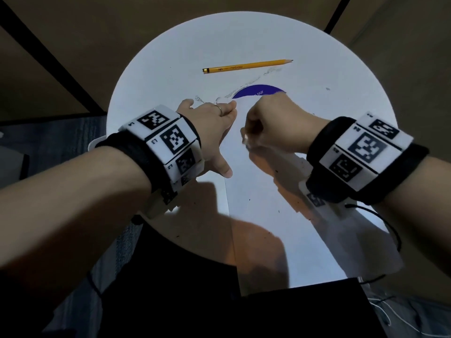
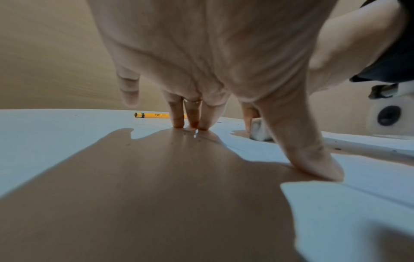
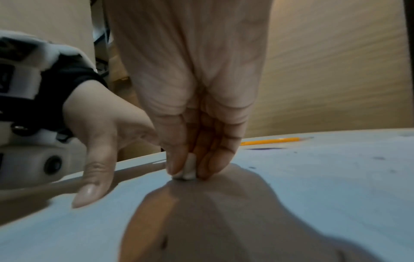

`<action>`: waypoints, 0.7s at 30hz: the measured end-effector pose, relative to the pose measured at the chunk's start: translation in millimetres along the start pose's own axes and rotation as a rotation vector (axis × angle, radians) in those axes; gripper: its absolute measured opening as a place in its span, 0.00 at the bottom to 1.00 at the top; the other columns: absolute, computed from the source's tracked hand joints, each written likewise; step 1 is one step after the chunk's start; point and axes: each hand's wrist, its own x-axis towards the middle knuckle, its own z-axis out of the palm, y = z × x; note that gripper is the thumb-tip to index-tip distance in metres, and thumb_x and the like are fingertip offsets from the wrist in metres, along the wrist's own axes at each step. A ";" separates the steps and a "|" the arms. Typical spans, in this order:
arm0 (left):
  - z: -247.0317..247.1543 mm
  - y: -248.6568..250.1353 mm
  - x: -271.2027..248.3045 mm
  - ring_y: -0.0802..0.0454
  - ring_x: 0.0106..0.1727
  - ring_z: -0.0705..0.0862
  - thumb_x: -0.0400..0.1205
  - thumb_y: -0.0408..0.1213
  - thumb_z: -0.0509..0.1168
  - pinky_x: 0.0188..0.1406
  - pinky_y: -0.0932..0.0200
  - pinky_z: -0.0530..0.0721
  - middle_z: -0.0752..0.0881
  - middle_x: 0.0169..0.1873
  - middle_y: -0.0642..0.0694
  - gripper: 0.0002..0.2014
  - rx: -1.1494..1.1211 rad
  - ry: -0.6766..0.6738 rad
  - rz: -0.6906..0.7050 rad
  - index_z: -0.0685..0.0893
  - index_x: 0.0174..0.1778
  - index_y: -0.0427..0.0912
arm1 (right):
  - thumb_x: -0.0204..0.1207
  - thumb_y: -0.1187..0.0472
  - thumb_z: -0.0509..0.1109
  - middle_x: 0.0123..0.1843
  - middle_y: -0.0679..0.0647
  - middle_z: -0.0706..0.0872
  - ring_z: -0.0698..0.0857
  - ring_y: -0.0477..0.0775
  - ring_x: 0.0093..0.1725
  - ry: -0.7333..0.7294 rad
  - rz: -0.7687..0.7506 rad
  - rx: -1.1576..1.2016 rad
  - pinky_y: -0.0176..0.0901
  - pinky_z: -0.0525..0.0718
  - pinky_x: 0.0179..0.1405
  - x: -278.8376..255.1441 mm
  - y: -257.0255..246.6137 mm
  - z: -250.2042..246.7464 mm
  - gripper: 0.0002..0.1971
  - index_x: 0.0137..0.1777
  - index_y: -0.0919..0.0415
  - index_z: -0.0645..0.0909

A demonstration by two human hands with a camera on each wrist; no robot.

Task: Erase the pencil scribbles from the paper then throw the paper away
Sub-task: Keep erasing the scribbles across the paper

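Note:
A white sheet of paper point(image 1: 258, 191) lies on the round white table point(image 1: 170, 52), reaching toward the near right edge. Faint grey pencil scribbles point(image 1: 246, 87) arc across its far part, beside a purple printed patch point(image 1: 258, 91). My left hand point(image 1: 219, 132) lies flat and spread, its fingers point(image 2: 192, 115) and thumb point(image 2: 313, 156) pressing down by the paper's left edge. My right hand point(image 1: 253, 135) pinches a small white eraser point(image 3: 189, 170) between thumb and fingers point(image 3: 174, 159) and holds it upright against the paper. The eraser point(image 2: 260, 131) also shows past the left thumb.
A yellow pencil point(image 1: 246, 65) lies across the far side of the table, beyond both hands. Dark eraser crumbs point(image 1: 278, 212) dot the paper near me. A black cable point(image 1: 380, 215) loops off the right wrist at the table's right edge. Floor surrounds the table.

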 end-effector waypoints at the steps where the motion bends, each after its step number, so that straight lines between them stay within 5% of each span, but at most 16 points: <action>1: 0.0 0.3 0.3 0.54 0.82 0.51 0.65 0.67 0.70 0.78 0.41 0.46 0.40 0.82 0.58 0.59 -0.001 0.003 0.000 0.42 0.83 0.49 | 0.73 0.62 0.72 0.42 0.55 0.87 0.79 0.49 0.40 -0.048 -0.011 0.009 0.31 0.73 0.33 -2.2 -1.6 -0.9 0.07 0.45 0.67 0.86; 6: 0.9 -0.6 0.2 0.54 0.82 0.52 0.65 0.67 0.71 0.78 0.40 0.46 0.40 0.82 0.58 0.59 -0.015 0.004 0.002 0.43 0.83 0.50 | 0.76 0.63 0.69 0.50 0.59 0.89 0.83 0.55 0.49 0.086 0.073 0.004 0.37 0.74 0.42 7.8 6.5 -8.0 0.09 0.48 0.68 0.87; 12: 2.4 -1.2 0.8 0.55 0.82 0.53 0.64 0.67 0.71 0.78 0.41 0.47 0.41 0.82 0.60 0.59 -0.030 0.028 0.008 0.44 0.83 0.51 | 0.72 0.62 0.74 0.38 0.51 0.82 0.76 0.46 0.40 -0.068 0.013 0.035 0.23 0.67 0.30 -0.6 -1.0 -4.7 0.06 0.46 0.65 0.86; 15: 5.5 -2.9 -0.5 0.56 0.82 0.53 0.63 0.67 0.72 0.78 0.41 0.47 0.42 0.82 0.61 0.59 -0.061 0.049 0.003 0.45 0.83 0.52 | 0.73 0.63 0.72 0.47 0.57 0.87 0.76 0.48 0.42 0.042 0.056 0.033 0.29 0.70 0.30 8.7 1.5 -6.7 0.07 0.47 0.66 0.87; 19: 10.0 -7.3 -1.9 0.55 0.82 0.51 0.61 0.67 0.73 0.78 0.41 0.45 0.45 0.82 0.60 0.57 -0.135 0.089 0.002 0.51 0.82 0.57 | 0.71 0.66 0.72 0.38 0.54 0.85 0.75 0.45 0.31 -0.037 -0.055 0.053 0.23 0.68 0.27 5.1 -17.5 2.2 0.04 0.42 0.67 0.86; 21: 11.5 -8.5 -2.7 0.54 0.82 0.52 0.60 0.67 0.73 0.78 0.40 0.44 0.48 0.82 0.59 0.55 -0.141 0.102 0.008 0.55 0.81 0.57 | 0.71 0.65 0.72 0.41 0.55 0.86 0.78 0.48 0.35 -0.045 -0.081 0.020 0.24 0.67 0.27 9.9 -23.9 2.5 0.05 0.44 0.67 0.86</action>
